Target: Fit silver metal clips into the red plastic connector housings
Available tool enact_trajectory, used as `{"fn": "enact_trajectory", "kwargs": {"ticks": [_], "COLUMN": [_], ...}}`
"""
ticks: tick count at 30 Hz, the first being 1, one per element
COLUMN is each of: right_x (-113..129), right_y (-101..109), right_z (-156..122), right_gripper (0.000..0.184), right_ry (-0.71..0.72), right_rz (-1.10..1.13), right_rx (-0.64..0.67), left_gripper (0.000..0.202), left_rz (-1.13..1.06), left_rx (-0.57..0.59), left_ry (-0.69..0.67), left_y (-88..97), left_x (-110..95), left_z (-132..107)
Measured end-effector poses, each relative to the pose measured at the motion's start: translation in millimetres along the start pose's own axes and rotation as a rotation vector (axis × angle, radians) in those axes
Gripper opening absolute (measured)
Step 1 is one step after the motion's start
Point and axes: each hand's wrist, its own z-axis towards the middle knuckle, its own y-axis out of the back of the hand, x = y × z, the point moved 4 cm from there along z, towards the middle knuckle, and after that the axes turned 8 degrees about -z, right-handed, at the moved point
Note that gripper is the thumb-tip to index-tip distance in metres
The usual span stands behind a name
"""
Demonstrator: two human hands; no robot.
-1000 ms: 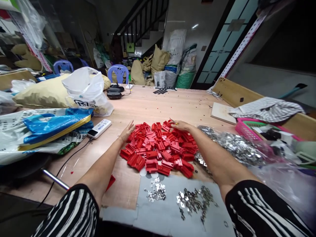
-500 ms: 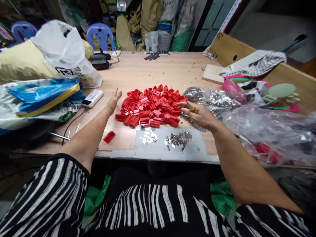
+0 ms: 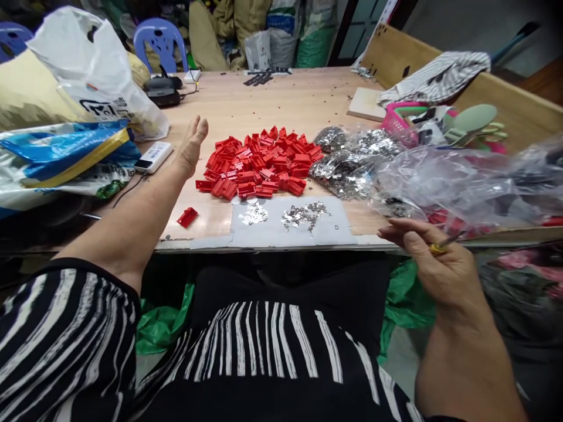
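Before you was a wood-coloured table (image 3: pixel 246 105); behind it stood a purple chair (image 3: pixel 159 27), some sacks (image 3: pixel 250 23) and a dark-framed door (image 3: pixel 359 26).

One red heap (image 3: pixel 264 163), two loose silver piles (image 3: pixel 254 214) (image 3: pixel 304 217)

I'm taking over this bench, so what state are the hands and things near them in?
Left hand: open, fingers extended
Right hand: loosely curled around a slim tool
Red parts: heaped loosely
Single red part: lying apart from the heap
Small metal pieces: loose, in two heaps
Gray sheet: spread out
Bags of metal bits: lying rumpled
White device: lying flat
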Motion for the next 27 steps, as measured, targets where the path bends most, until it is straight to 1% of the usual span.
{"fn": "enact_trajectory", "kwargs": {"ticks": [2,5,9,12,13,14,16,18,19,20,21,23,24,25,27], "right_x": [-4.0,-12.2,-24.0,-30.1,-32.2,-35.0,-44.1,-58.2,-66.5,-75.5,-84.8,-100.8,-107.9,-113.1,-120.0], "right_y": [10.0,16.5,18.1,23.2,24.3,23.8,15.7,-0.9,-10.7,-20.2,-29.7,-44.8,-50.0,-54.6,-60.7], "right_z": [-8.8,-17.3,-23.4,-28.2,-30.5,-33.4,-42.5,-56.8,-64.8,-72.2,-78.9,-87.1,-89.1,-90.3,-89.6], "right_gripper": [0.036,0.035,0.037,0.040,0.040,0.041,0.041,0.042,0.042,0.042,0.039,0.029,0.029,0.031,0.034], "right_ry": [-0.016,-0.026,-0.031,-0.048,-0.062,-0.084,-0.151,-0.234,-0.267,-0.298,-0.320,-0.291,-0.295,-0.295,-0.324], "right_rz": [-0.002,0.013,0.015,-0.015,-0.026,-0.039,-0.061,-0.062,-0.057,-0.060,-0.092,-0.230,-0.287,-0.320,-0.327], "right_rx": [-0.036,-0.057,-0.012,0.007,0.032,0.084,0.278,0.516,0.606,0.652,0.687,0.670,0.644,0.644,0.669], "left_gripper": [0.082,0.082,0.073,0.067,0.066,0.066,0.067,0.072,0.075,0.079,0.083,0.085,0.082,0.079,0.072], "left_rz": [0.017,0.033,0.053,0.067,0.064,0.058,0.043,0.027,0.024,0.035,0.057,0.081,0.072,0.052,0.038], "left_rx": [-0.004,0.000,0.001,-0.002,-0.002,-0.002,-0.001,0.004,0.016,0.027,0.042,0.054,0.056,0.057,0.051], "left_ry": [-0.005,-0.004,-0.003,-0.027,-0.036,-0.046,-0.056,-0.097,-0.130,-0.173,-0.217,-0.298,-0.333,-0.366,-0.406], "left_y": [-2.4,-6.4,-12.2,-19.8,-23.5,-27.7,-38.2,-50.9,-58.4,-66.4,-74.9,-91.6,-99.2,-105.9,-115.2], "left_x": [-6.0,-13.7,-24.1,-37.8,-43.9,-50.9,-66.4,-84.6,-94.0,-103.4,-111.7,-123.6,-126.2,-126.3,-118.9], "left_z": [-1.5,-2.2,-4.0,-9.9,-12.7,-15.8,-22.2,-28.6,-32.1,-36.0,-40.5,-50.7,-56.1,-61.5,-72.2]}}
